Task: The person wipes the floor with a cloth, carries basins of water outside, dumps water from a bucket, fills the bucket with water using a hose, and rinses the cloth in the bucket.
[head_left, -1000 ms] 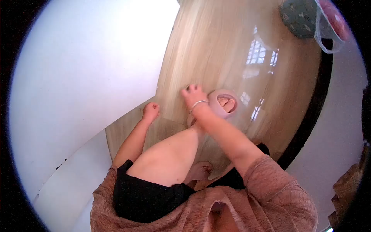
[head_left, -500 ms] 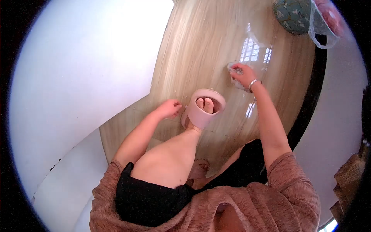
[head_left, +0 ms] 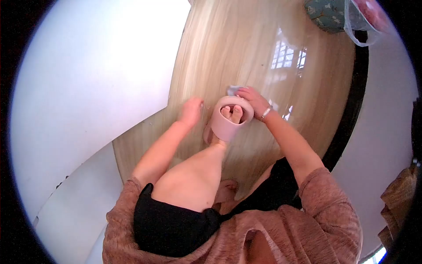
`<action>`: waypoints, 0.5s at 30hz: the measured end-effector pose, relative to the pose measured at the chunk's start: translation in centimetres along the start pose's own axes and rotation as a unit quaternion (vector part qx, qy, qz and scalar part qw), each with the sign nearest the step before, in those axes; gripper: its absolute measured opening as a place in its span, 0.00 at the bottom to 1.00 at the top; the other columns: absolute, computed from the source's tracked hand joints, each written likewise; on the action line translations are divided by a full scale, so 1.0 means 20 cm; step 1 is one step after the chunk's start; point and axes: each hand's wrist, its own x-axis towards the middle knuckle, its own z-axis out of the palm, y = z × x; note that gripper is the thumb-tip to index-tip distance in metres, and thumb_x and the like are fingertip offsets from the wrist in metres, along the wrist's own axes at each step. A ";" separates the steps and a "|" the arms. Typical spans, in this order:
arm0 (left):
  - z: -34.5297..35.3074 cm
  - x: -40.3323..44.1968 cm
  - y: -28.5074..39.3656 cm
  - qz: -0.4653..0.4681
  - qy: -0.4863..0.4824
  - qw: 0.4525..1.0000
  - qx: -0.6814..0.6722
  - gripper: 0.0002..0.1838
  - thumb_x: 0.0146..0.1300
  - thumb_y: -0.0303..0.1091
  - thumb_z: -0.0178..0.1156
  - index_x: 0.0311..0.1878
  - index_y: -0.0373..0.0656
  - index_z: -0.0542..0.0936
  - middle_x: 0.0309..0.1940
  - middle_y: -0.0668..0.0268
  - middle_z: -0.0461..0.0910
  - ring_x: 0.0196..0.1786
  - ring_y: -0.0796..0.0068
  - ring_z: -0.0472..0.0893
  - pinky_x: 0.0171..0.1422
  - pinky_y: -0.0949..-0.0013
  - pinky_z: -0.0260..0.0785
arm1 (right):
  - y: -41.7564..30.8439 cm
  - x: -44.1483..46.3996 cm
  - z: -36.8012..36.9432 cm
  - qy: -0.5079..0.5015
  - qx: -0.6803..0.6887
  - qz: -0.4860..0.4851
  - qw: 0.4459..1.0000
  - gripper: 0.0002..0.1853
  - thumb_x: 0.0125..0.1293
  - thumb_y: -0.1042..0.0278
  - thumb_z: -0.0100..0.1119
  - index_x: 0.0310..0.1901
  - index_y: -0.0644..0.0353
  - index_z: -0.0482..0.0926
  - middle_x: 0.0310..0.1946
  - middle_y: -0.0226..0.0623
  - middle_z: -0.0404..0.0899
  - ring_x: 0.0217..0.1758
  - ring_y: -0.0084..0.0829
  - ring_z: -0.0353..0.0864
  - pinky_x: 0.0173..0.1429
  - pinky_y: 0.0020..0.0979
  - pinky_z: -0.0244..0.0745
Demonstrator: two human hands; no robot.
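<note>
My right hand (head_left: pixel 255 100) is down at the floor, just past the toe of a pink slipper (head_left: pixel 226 127) on my foot. Its fingers press on a small grey-white cloth (head_left: pixel 233 90), which pokes out to their left. On the other side of the slipper, my left hand (head_left: pixel 192 111) hovers near the floor with its fingers curled in. Whether anything is inside those fingers is hidden, and the hand is slightly blurred.
Glossy wood-look floor (head_left: pixel 220 48) reflects a barred window. A large white panel (head_left: pixel 101 66) borders it on the left, and a black skirting strip (head_left: pixel 358 83) on the right. At the upper right are a green patterned object (head_left: pixel 325 15) and a clear plastic bag (head_left: pixel 358 35).
My right hand has swept left with the cloth, from the open floor to the slipper's toe. My left hand has moved slightly forward and left, its fingers still curled.
</note>
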 end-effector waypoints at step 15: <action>-0.31 -0.25 0.61 0.166 -0.030 0.984 0.050 0.07 0.44 0.24 0.47 0.28 0.44 0.72 0.26 0.61 0.71 0.33 0.59 0.70 0.38 0.62 0.63 | -0.25 -0.48 -0.08 0.227 -0.198 0.347 0.888 0.20 0.48 0.65 0.53 0.47 0.49 0.69 0.51 0.35 0.63 0.57 0.37 0.58 0.60 0.44 0.50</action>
